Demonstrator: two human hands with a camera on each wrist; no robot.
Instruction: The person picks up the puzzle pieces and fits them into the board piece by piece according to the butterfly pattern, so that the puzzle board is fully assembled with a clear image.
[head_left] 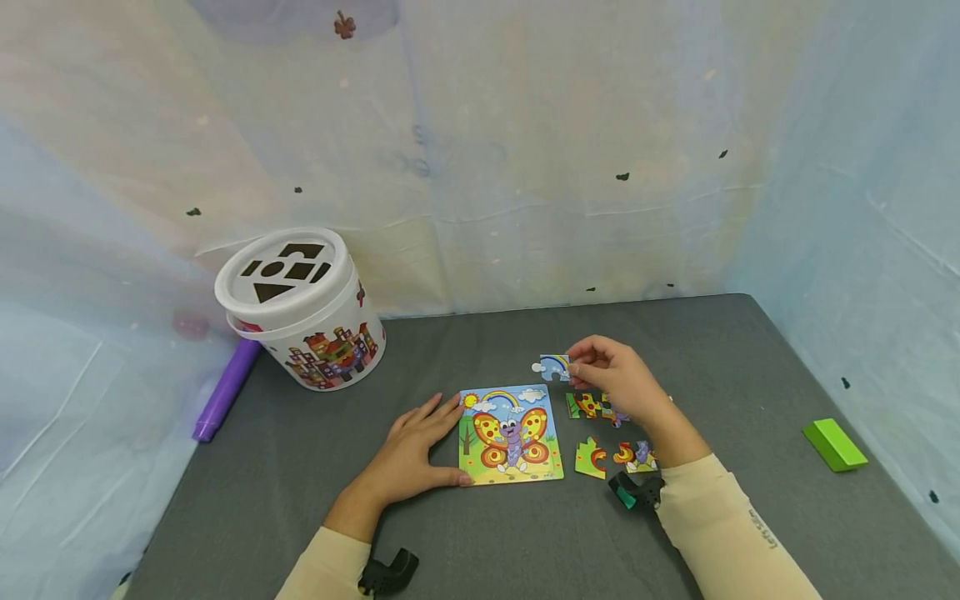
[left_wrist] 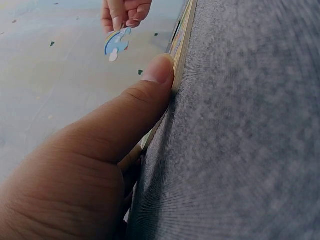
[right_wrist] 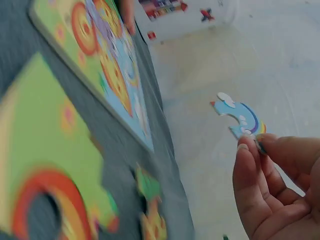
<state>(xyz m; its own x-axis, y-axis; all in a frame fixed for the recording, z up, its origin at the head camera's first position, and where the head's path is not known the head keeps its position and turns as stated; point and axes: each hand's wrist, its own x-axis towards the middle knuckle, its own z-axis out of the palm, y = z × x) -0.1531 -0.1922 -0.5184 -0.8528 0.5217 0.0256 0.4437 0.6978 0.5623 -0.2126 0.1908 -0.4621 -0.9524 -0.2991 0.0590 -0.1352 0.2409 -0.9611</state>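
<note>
A square butterfly picture puzzle (head_left: 512,477) lies flat on the grey table. My left hand (head_left: 415,448) rests at its left side, fingertips by the upper corner and thumb (left_wrist: 159,69) against the edge near the lower corner. Just beyond the puzzle's top right corner, my right hand (head_left: 617,377) pinches a blue jigsaw piece (right_wrist: 235,109) with a rainbow and white cloud, between thumb and fingertips. Beneath that hand lie joined pieces (head_left: 585,406) with butterfly wing parts, partly hidden by it. Closer to me are a green piece (head_left: 589,458) and a purple-and-red piece (head_left: 639,457).
At the back left stands a white bucket (head_left: 330,354) whose lid (head_left: 281,271) has shaped holes. A purple stick (head_left: 227,392) leans out beside it at the table's left edge. Far right sits a green block (head_left: 835,444). Pale sheeting (head_left: 525,167) hangs behind the table (head_left: 480,542).
</note>
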